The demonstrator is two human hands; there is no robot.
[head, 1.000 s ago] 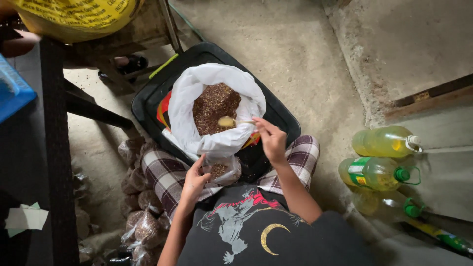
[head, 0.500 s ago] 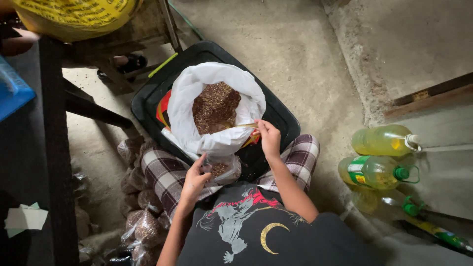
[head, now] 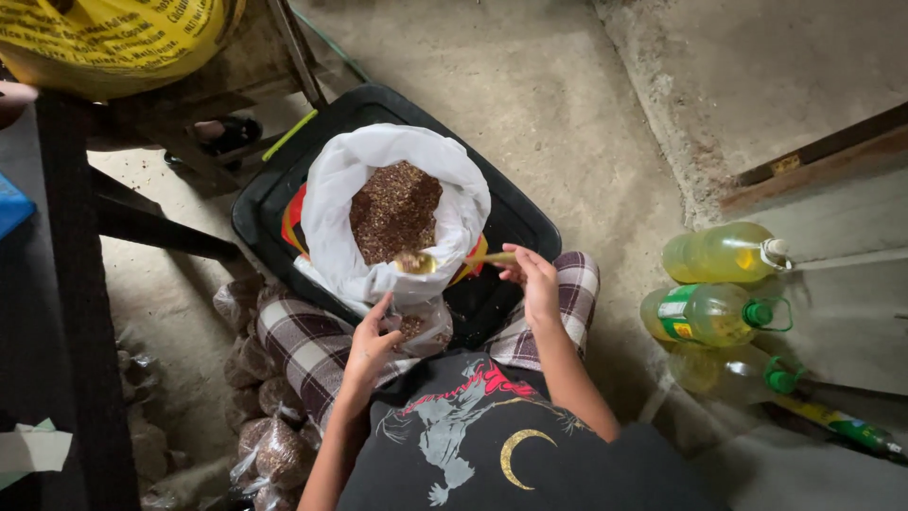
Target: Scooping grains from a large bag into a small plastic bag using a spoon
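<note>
right hand (head: 537, 284) fingers pinched on wooden spoon (head: 445, 261) | left hand (head: 371, 343) curled around small clear plastic bag (head: 421, 326), just below white sack of brown grain (head: 397, 213) | risk: spoon tilts, grain spills past bag mouth

Bare concrete floor (head: 567, 85), dark wooden table (head: 66, 284) at left, soft daylight

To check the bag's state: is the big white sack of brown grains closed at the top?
No, the white sack is open, brown grains visible inside.
</note>
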